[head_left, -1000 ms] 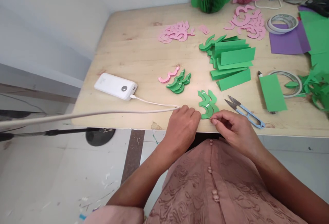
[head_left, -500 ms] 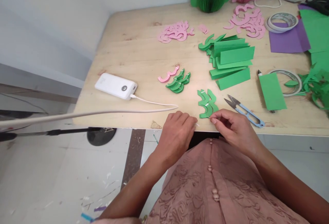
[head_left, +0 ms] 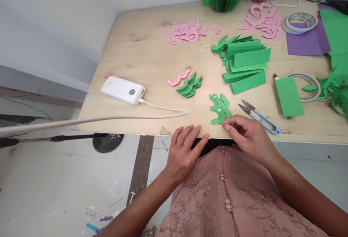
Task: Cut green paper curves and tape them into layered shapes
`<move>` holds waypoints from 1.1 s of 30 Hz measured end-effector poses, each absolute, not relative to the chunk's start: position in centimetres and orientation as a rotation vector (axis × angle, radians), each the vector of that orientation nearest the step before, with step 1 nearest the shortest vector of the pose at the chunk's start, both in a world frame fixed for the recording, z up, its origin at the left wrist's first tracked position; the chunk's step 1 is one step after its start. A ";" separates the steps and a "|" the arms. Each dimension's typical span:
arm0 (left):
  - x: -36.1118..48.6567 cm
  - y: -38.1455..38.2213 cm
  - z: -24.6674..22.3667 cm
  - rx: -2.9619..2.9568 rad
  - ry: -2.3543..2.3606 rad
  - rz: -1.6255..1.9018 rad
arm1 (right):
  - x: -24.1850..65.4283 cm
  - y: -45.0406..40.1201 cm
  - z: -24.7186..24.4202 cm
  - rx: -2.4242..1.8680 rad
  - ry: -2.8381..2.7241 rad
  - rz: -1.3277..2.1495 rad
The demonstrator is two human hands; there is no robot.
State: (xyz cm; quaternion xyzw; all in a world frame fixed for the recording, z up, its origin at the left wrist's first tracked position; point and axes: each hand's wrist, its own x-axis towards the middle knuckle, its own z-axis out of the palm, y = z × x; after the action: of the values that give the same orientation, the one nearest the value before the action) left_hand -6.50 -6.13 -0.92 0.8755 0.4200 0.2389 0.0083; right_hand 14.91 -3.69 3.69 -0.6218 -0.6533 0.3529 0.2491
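Observation:
My left hand point(head_left: 185, 153) rests at the table's front edge, fingers spread, with nothing in them. My right hand point(head_left: 247, 135) is closed in a pinch at the lower corner of the green wavy paper cutouts point(head_left: 225, 109), which lie flat and carry small white strips. Just beyond my right hand are blue-handled thread snips point(head_left: 262, 119), blades pointing left. Further in, a small stack of green scalloped paper pieces point(head_left: 189, 86) lies beside a pink scalloped piece point(head_left: 179, 78).
A white power bank point(head_left: 122, 89) with its cable point(head_left: 163, 107) lies on the left. Folded green paper strips point(head_left: 248, 61), pink cutouts point(head_left: 186, 33), tape rolls point(head_left: 301, 21) and a marker under green card point(head_left: 289, 95) occupy the back and right. Paper scraps litter the floor point(head_left: 67, 179).
My left hand has opened from a closed grip on a thin white strip and drawn back slightly. A white strip now shows above the floor at lower left. My right hand keeps its pinch.

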 end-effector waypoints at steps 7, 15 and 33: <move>-5.0 -5.6 -1.2 2.523 1.368 1.007 | 14.9 -3.8 3.7 -1.673 -1.817 0.917; -4.4 -5.5 -1.6 2.387 1.337 1.085 | 15.0 -3.8 3.6 -1.655 -1.812 0.935; -2.8 -4.6 1.2 1.950 1.337 1.019 | 14.6 -4.1 3.8 -1.608 -1.686 0.973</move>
State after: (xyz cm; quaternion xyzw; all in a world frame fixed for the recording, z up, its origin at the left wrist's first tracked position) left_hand -2.84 -4.56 1.18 0.7271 0.4986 0.3801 0.2798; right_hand 14.58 -4.09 3.82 -0.6067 -0.6363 0.3671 0.3037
